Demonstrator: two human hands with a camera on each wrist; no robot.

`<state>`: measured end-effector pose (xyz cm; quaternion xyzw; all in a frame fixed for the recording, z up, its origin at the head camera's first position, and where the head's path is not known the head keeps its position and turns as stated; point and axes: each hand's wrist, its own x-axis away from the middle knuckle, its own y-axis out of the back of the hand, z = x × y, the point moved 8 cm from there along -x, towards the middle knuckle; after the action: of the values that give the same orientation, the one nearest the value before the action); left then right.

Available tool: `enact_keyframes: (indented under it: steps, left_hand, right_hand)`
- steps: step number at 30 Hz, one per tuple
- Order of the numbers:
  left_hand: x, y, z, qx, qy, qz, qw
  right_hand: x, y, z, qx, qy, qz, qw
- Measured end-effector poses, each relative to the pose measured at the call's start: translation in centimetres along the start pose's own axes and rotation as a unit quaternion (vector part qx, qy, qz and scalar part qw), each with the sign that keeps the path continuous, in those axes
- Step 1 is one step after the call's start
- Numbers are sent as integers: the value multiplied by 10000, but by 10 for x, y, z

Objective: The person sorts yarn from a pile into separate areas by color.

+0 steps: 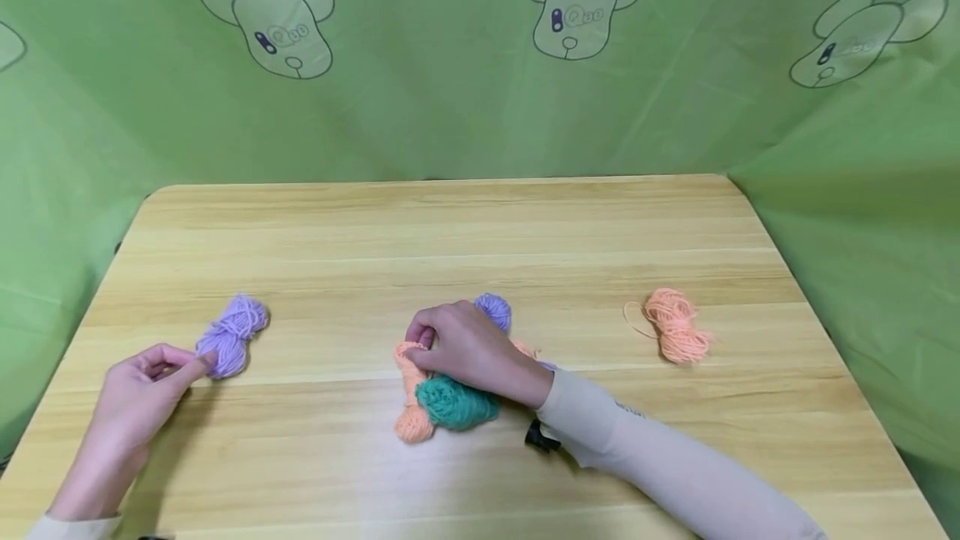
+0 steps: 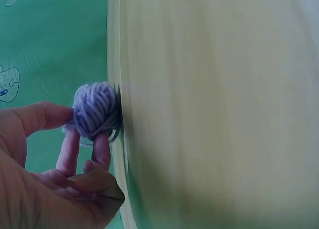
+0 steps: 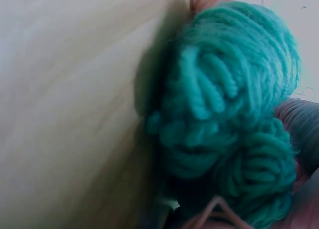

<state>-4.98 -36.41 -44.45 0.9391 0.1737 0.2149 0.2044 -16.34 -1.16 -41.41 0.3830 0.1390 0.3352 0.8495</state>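
At the left of the table, my left hand pinches the near end of a lilac yarn skein between thumb and fingertips. The left wrist view shows that skein at the fingertips, close to the tabletop. My right hand is over a small pile at the middle, its thumb and fingers pinching the upper end of a peach yarn skein. A green skein lies beside it under the wrist and fills much of the right wrist view. Behind the hand another lilac skein shows; more yarn is partly hidden under the forearm.
Apart from the pile, a peach skein with a loose looped strand lies at the right of the wooden table. A green cloth printed with animal heads hangs behind and along both sides.
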Motion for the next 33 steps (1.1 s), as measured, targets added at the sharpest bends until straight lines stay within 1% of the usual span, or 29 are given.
enact_keyframes:
  steps: [5, 8, 10, 11, 14, 17, 21, 26, 30, 33]
  left_hand:
    - [1, -2, 0, -105, -73, 77, 9999]
    - [3, 0, 0, -54, -49, -39, 10000]
    - [4, 3, -1, 110, -34, -272, 9996]
    - [5, 5, -1, 188, -15, -445, 9988]
    - [9, 11, -4, 537, 8, -939, 9941]
    - [12, 14, -5, 971, 4, -1179, 9883]
    - [14, 11, -10, 1540, -195, -1147, 9812]
    - [16, 6, -19, 2020, -543, -1088, 9718]
    - [18, 2, -26, 2236, -773, -1023, 9662]
    - [19, 0, -30, 2364, -887, -972, 9627]
  right_hand:
    - [2, 3, 0, -131, -13, -13, 9999]
    - [4, 5, -1, -311, -53, 20, 9995]
    - [5, 8, -2, -413, -62, 10, 9991]
    - [6, 9, -2, -447, -69, -2, 9990]
    - [7, 13, -1, -499, -40, -75, 9987]
    - [8, 16, 1, -474, 39, -136, 9988]
    - [9, 19, 3, -449, 79, -185, 9988]
    - [11, 22, 4, -495, 29, -244, 9985]
    - [13, 25, 3, -623, 18, -271, 9977]
    - [14, 29, 3, -675, 13, -305, 9973]
